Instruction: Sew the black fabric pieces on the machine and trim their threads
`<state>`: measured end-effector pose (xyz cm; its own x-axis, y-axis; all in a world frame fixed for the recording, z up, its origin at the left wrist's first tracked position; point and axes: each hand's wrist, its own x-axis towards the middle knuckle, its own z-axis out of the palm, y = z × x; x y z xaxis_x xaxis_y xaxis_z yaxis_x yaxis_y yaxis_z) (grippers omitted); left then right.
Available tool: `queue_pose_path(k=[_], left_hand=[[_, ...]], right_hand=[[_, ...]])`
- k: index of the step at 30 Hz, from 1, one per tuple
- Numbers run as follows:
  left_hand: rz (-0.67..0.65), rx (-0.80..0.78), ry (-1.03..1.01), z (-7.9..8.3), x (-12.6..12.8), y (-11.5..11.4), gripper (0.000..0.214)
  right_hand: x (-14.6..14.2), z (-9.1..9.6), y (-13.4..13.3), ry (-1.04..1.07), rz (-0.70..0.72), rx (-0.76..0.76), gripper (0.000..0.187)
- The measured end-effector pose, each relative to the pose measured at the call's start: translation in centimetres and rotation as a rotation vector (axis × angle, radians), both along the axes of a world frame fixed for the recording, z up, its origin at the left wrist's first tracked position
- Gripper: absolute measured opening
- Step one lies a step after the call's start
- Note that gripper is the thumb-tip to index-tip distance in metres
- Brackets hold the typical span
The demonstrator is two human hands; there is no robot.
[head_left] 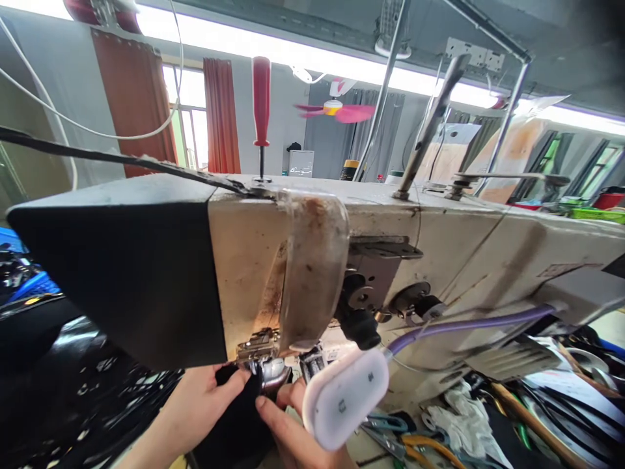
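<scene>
At the bottom centre of the frame, the left hand [202,400] lies on a piece of black fabric [239,417], its thumb and fingers pressed together on the cloth's upper edge just below the presser foot [261,361]. The right hand [293,426], lower and slightly to the right, pinches the same fabric between thumb and forefinger, its fingertips close to the metal foot. The fabric sits directly under the needle area, between the two hands.

Just right of them, a white oval lamp head [344,397] on a purple flexible hose [469,324] hangs in front of the sewing machine [439,260]. A cloudy clear guard [315,267] covers the needle bar, and a black panel [127,273] fills the machine's left end.

On the table at lower right lie scissors [390,433] and white rags [454,423]. On top of the machine stands a red-handled screwdriver [261,98]. Farther back, in the upper part of the frame, are red curtains [134,98] and a pink ceiling fan [339,111].
</scene>
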<state>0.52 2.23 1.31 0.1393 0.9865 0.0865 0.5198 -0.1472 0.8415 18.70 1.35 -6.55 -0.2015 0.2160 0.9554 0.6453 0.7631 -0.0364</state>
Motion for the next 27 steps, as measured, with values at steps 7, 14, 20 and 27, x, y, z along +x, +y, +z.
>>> queue_pose_path(k=[7,14,20,27], left_hand=[[0.130,-0.004,0.076,-0.7,-0.2,0.8,0.031],[0.152,0.052,0.103,-0.8,-0.4,0.9,0.028],[0.162,0.100,0.090,-1.0,-0.6,1.2,0.028],[0.134,-0.014,0.072,-1.0,-0.7,1.6,0.035]], right_hand=[[1.0,1.0,-0.1,-0.064,0.027,-0.178,0.038],[0.4,0.7,0.5,-0.052,0.027,-0.160,0.036],[-1.1,0.9,1.0,0.085,-0.006,-0.001,0.027],[-1.9,2.2,-0.1,0.111,0.029,-0.100,0.028]])
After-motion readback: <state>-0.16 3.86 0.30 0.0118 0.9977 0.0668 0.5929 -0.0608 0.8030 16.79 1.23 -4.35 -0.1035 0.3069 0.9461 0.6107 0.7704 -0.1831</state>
